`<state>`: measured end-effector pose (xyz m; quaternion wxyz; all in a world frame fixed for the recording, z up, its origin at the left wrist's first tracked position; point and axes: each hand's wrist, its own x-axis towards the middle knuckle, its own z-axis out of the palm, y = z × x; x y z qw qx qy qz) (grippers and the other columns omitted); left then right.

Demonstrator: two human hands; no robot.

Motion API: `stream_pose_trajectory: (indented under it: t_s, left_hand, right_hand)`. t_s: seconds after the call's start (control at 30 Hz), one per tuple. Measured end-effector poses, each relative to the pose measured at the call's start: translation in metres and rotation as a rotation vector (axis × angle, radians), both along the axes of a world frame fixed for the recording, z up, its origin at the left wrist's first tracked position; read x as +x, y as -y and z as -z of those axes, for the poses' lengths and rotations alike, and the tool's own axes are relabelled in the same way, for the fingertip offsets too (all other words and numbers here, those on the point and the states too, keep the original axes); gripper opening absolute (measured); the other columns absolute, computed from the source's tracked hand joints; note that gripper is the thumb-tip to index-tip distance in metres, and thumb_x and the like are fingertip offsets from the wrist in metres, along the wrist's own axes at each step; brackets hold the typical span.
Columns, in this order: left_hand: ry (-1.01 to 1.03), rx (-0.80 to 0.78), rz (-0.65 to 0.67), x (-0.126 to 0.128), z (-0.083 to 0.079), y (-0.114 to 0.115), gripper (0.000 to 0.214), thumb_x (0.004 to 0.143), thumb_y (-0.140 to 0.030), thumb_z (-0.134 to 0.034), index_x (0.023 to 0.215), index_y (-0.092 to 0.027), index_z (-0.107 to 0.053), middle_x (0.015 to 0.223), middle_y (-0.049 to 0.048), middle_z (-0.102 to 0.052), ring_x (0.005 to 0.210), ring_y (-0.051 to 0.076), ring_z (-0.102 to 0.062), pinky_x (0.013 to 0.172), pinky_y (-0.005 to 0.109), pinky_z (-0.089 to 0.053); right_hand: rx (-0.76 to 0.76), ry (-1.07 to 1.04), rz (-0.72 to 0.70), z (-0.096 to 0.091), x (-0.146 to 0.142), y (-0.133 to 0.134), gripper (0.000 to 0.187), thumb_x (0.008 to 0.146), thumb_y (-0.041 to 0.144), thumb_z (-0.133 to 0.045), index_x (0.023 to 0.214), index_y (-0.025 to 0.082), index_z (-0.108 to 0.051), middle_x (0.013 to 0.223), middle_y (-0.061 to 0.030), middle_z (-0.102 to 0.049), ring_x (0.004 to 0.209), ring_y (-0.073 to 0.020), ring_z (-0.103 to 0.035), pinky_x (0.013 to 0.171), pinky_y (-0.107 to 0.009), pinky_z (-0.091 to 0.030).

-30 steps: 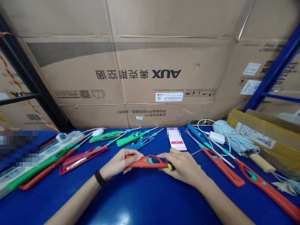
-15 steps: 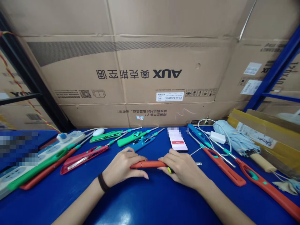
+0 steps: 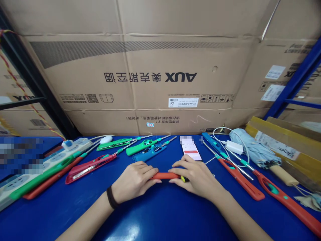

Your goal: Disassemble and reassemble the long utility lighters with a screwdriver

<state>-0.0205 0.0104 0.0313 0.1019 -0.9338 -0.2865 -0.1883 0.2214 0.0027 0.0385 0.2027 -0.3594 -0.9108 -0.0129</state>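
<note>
Both my hands grip a red long-handled utility lighter (image 3: 165,175) lying on its edge above the blue table (image 3: 160,214). My left hand (image 3: 134,182) wraps its left part, and my right hand (image 3: 194,175) covers its right part. A yellow-and-black piece (image 3: 184,179) shows just below my right fingers. Most of the lighter is hidden by my hands. Just beyond my right hand lies a phone (image 3: 190,150) with a red button on its screen. To my left lies a crimson lighter (image 3: 90,168), and to my right a red one (image 3: 240,179).
Several green and blue lighters (image 3: 142,147) lie along the back of the table. A power strip (image 3: 42,170) lies at the left. A charger (image 3: 234,147), a folded umbrella (image 3: 253,149) and a long red lighter (image 3: 283,197) lie at the right. Cardboard boxes (image 3: 150,77) stand behind.
The red lighter has turned from showing its flat looped side to lying edge-on between my hands. My hands have closed around it, and my right hand has risen slightly over it.
</note>
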Motion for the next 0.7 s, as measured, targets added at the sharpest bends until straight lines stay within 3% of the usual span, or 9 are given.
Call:
stream_pose_trajectory:
  t_s: [0.13,0.27,0.4,0.7]
  left_hand:
    - [0.038,0.053,-0.026,-0.004,0.002,-0.004,0.026,0.093,-0.036,-0.046,0.1,-0.015,-0.059,0.074,0.0031,-0.067,0.064,0.018,-0.061,0.061,0.029,-0.043]
    - [0.085,0.101,-0.019,-0.009,0.004,-0.009,0.025,0.092,-0.036,-0.047,0.099,-0.015,-0.06,0.074,0.0022,-0.067,0.063,0.018,-0.061,0.06,0.028,-0.044]
    - [0.082,0.068,-0.009,-0.01,0.006,-0.01,0.026,0.093,-0.037,-0.046,0.1,-0.016,-0.059,0.073,0.0012,-0.066,0.062,0.017,-0.06,0.059,0.028,-0.044]
    - [0.038,0.03,0.003,-0.006,0.006,-0.006,0.026,0.094,-0.037,-0.044,0.102,-0.016,-0.057,0.076,0.0023,-0.067,0.063,0.018,-0.062,0.06,0.03,-0.045]
  right_hand:
    - [-0.092,-0.05,0.07,-0.006,0.013,-0.003,0.055,0.074,0.048,-0.068,0.124,0.03,-0.055,0.105,-0.0024,-0.067,0.099,-0.0228,-0.053,0.078,-0.034,-0.048]
    - [-0.146,-0.08,0.165,-0.009,0.024,-0.005,0.036,0.077,0.035,-0.069,0.112,0.033,-0.062,0.1,-0.0012,-0.067,0.093,-0.0205,-0.059,0.073,-0.029,-0.048]
    - [-0.163,-0.106,0.186,-0.009,0.025,-0.006,0.019,0.081,0.036,-0.064,0.1,0.032,-0.067,0.091,-0.0012,-0.065,0.08,-0.0173,-0.061,0.068,-0.027,-0.046]
    - [-0.185,-0.075,0.086,-0.01,0.014,0.0,0.017,0.087,0.033,-0.057,0.098,0.025,-0.068,0.078,-0.0021,-0.061,0.075,-0.0163,-0.058,0.062,-0.024,-0.04]
